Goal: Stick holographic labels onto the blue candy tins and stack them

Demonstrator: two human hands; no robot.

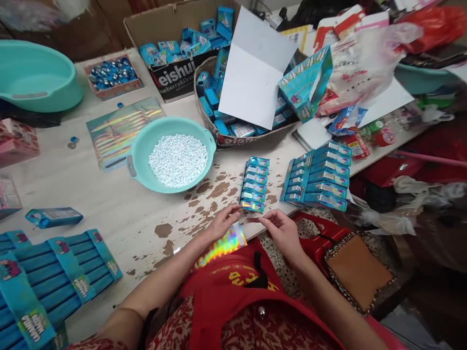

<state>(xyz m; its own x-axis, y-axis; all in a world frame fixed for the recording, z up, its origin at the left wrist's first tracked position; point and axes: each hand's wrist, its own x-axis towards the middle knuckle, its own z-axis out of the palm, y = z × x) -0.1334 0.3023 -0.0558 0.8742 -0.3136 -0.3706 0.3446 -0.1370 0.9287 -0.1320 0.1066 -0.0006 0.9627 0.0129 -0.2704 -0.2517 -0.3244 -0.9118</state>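
At the table's front edge, my left hand [225,221] has its fingers bent together close to a row of small blue boxes [254,183]. Just right of it, my right hand [280,228] pinches one end of a thin, narrow strip [252,219] that stretches toward the left fingertips. What the left fingers grip, if anything, is too small to make out. A shiny rainbow sheet [228,243] lies under my left wrist, partly hidden by the forearm. Behind the left hand stands a teal bowl [171,187] holding white tablets [178,160].
Stacked blue boxes [317,177] stand right of the row. Open cartons [171,80] of blue packs are at the back. Blue display trays [54,282] lie front left, near a single blue box [54,217]. A red stool [317,233] is at the right.
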